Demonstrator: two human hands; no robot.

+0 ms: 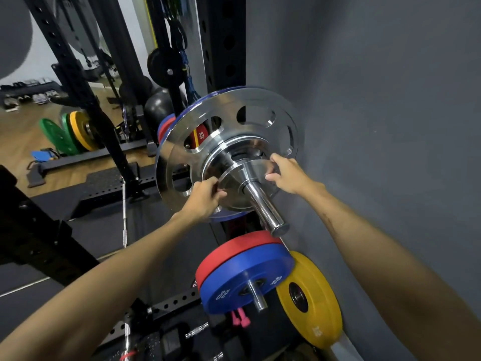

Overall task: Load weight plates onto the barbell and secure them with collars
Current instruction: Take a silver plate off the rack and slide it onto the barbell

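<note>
The chrome barbell sleeve (265,209) points toward me at centre. On it sit a large chrome plate with round holes (260,105), a blue plate (229,216) and a red 25 kg plate (199,138) behind it. A small chrome plate (234,190) rides on the sleeve in front of them. My left hand (205,198) grips its left rim and my right hand (285,173) grips its right rim.
A grey wall (390,126) stands close on the right. Below the sleeve, red (223,254), blue (244,280) and yellow (309,300) plates hang on a storage peg. Black rack uprights (223,40) rise behind. Green and yellow plates (70,134) rest on the wooden floor at left.
</note>
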